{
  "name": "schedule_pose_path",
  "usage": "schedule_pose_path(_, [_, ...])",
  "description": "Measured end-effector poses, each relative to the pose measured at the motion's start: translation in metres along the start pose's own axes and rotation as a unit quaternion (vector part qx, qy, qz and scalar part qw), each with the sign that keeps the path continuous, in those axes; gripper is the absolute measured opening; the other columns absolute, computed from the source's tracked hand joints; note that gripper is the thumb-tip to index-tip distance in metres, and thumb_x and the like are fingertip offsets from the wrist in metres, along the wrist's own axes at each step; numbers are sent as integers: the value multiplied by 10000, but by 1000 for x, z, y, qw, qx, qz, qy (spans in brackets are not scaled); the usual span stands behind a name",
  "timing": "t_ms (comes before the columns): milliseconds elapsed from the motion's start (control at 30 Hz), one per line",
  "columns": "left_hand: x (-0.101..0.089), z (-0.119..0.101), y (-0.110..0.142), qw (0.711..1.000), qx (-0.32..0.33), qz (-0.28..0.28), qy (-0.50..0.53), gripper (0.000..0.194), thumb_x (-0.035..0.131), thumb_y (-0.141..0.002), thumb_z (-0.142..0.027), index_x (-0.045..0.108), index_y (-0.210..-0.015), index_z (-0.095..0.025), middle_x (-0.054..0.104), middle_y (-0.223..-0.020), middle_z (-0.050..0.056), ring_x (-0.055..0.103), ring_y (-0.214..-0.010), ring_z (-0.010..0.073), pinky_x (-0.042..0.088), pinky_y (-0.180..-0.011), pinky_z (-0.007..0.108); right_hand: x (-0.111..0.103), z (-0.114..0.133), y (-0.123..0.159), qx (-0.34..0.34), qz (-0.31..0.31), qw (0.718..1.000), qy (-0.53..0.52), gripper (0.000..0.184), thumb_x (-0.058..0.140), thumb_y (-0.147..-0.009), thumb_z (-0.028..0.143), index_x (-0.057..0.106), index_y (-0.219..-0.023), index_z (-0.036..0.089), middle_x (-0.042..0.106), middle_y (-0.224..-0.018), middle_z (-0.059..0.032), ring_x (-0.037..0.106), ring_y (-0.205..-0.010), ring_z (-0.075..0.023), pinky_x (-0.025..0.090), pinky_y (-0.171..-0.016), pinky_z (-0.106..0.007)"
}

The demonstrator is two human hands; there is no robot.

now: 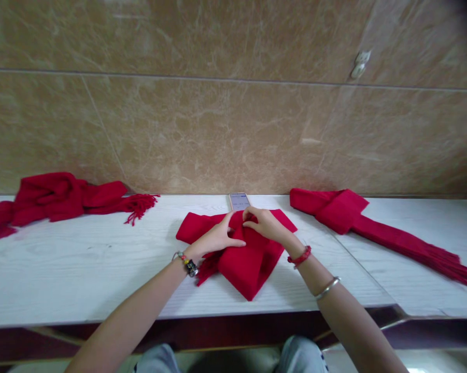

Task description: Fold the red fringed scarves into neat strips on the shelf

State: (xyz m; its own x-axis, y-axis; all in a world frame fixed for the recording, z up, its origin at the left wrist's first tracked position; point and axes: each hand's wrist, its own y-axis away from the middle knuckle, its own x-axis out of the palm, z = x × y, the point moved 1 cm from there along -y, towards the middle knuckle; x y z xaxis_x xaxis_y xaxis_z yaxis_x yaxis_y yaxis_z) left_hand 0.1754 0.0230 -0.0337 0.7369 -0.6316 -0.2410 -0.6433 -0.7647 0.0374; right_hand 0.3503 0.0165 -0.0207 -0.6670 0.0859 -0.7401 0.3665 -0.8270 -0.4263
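In the middle of the table a red scarf [249, 264] lies folded, with one corner pointing toward me and some fringe showing at its left. My left hand [220, 235] rests on it, thumb stretched to the right and apart from the fingers, which go partly out of sight at the far side. My right hand [262, 223] has its fingers bent and pinching the cloth near the scarf's upper middle. Both hands are close together over the scarf.
Another red scarf [54, 197] lies crumpled at the left. A third, folded red scarf [345, 212] stretches to the right, fringe outward. A phone [239, 201] lies just behind the middle scarf, near the brown tiled wall [217, 129]. The white table's [81, 274] front edge is before my knees.
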Motion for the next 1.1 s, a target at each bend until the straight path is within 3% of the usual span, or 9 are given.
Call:
schedule_pose_path(133, [0,9,-7,997,-20,-34,65,931,672,-677,-145,87,-1399,-205,587,-1048,118,589,-879,202,434,-814,357,3,-6,-6,-7,-28,999,30,59,550,-740,137,568,-787,167,617,-797,-28,554,-759,-147,419,-719,-271])
schedule_pose_path(267, [-8,11,-7,986,-49,-23,155,840,568,-766,-136,27,-1404,-218,600,-1067,116,614,-823,175,451,-788,328,-15,2,5,15,-97,989,114,76,540,-751,122,606,-769,154,610,-814,-59,540,-812,-167,410,-764,-283])
schedule_pose_path(400, [-10,9,-6,982,-34,-35,183,743,526,-795,-125,107,-1401,-222,556,-1166,119,605,-871,152,449,-802,269,-24,25,44,73,-15,985,157,108,539,-762,153,646,-777,152,623,-788,-63,556,-758,-171,412,-716,-273])
schedule_pose_path(533, [-8,8,-5,985,-41,-64,157,715,489,-804,-99,113,-1401,-214,614,-1046,104,610,-713,118,467,-684,232,1,46,71,154,34,961,226,198,560,-750,203,635,-925,152,617,-890,-97,549,-856,-219,391,-743,-307])
schedule_pose_path(733, [-4,3,-2,982,-61,-106,142,747,435,-795,-61,18,-1405,-174,600,-649,3,531,-492,88,411,-493,182,33,60,60,232,19,939,252,384,514,-674,56,541,-1051,124,570,-1047,-122,492,-980,-242,344,-781,-328])
schedule_pose_path(1000, [0,2,-1,975,-75,-152,141,687,433,-776,-65,143,-1388,-180,620,-736,33,561,-547,108,443,-552,215,44,66,49,272,-6,941,202,317,420,-705,-3,561,-961,120,637,-925,-120,559,-887,-223,325,-709,-293])
schedule_pose_path(1100, [-3,6,-5,984,-36,-152,82,599,438,-783,-103,261,-1350,-183,621,-727,18,551,-542,108,430,-543,212,48,63,48,277,-25,947,159,351,412,-686,-18,540,-988,105,655,-868,-118,587,-819,-216,344,-670,-275])
